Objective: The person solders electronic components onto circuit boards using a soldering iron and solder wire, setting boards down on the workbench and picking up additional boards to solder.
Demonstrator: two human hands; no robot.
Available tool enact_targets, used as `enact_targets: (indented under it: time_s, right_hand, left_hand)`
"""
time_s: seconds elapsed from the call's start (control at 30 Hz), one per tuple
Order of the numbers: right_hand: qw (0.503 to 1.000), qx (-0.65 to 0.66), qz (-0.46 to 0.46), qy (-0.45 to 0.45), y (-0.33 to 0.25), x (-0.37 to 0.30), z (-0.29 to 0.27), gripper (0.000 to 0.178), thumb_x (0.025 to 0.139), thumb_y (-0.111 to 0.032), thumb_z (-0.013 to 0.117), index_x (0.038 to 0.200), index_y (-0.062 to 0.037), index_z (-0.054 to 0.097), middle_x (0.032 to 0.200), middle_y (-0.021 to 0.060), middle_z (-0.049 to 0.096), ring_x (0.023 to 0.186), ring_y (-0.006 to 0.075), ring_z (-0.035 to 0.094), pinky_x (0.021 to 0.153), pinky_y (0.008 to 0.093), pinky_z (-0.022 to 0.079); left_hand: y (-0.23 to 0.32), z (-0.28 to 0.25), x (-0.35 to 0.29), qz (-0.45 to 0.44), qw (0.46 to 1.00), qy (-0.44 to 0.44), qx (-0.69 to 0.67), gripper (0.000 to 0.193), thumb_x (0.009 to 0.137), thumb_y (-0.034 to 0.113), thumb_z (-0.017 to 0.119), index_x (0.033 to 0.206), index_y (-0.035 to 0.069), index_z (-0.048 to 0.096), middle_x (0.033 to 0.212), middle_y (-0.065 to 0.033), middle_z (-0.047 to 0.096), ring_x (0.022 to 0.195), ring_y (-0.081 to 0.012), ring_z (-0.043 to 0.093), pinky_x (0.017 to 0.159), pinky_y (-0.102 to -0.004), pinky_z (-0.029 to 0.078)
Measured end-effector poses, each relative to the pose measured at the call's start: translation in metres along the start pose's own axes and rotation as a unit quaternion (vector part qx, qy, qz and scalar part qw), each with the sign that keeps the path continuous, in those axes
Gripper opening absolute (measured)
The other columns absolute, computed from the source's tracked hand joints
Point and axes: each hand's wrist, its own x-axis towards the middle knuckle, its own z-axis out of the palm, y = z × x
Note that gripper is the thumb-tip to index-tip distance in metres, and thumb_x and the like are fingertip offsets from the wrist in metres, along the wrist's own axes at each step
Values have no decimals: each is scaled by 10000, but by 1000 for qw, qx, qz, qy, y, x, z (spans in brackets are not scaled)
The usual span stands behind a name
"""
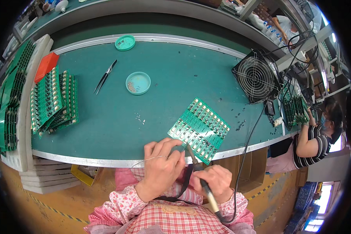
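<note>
A green circuit board panel [206,124] lies turned at an angle by the front edge of the green bench, with rows of white and black parts on it. My right hand [216,181] is closed round the handle of a soldering iron [212,202]. The iron's tip meets or nearly meets the panel's near-left edge; actual contact cannot be made out. Beside the tip, my left hand [160,167] pinches a thin solder wire [154,157], which curves out past the fingers to the left. Its fingertips are at the panel's near-left edge.
Tweezers [104,79] and a shallow dish [145,81] of tiny parts lie left of centre, another dish [124,49] behind. Stacked boards [47,99] and a red box [46,66] stand left. At right are a fan [257,78], the iron's cord [245,150] and a seated co-worker [312,142].
</note>
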Motion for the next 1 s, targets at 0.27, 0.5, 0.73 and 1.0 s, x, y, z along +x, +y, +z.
enact_targets:
  time_s: [0.27, 0.5, 0.73, 1.0]
  right_hand:
    - [933, 220, 270, 91, 8, 4, -19, 108, 885, -78, 670, 908, -10, 589, 638, 70, 661, 541, 139, 649, 533, 265, 515]
    - [874, 337, 335, 104, 22, 14, -17, 156, 958, -123, 607, 950, 18, 541, 683, 68, 651, 552, 113, 636, 531, 254, 515]
    - [870, 349, 340, 77, 31, 21, -17, 158, 966, -130, 601, 945, 11, 531, 683, 57, 638, 541, 100, 621, 515, 245, 499]
    - [863, 368, 343, 44, 46, 24, -19, 165, 962, -141, 603, 940, 10, 541, 700, 55, 644, 541, 96, 620, 506, 239, 488]
  left_hand:
    - [-1, -2, 3, -15, 1000, -3, -22, 167, 785, 63, 726, 677, 51, 599, 1052, -21, 688, 1009, -212, 637, 864, -395, 380]
    - [0, -3, 7, -22, 999, -5, -23, 163, 777, 65, 732, 672, 52, 608, 1007, -18, 687, 970, -213, 634, 846, -386, 379]
    - [0, -1, 10, -24, 999, -6, -25, 166, 772, 74, 740, 666, 54, 614, 986, -13, 682, 919, -219, 614, 838, -380, 370]
    - [0, 2, 13, -28, 1000, -11, -8, 151, 774, 75, 737, 677, 56, 623, 976, -10, 669, 924, -219, 601, 822, -384, 360]
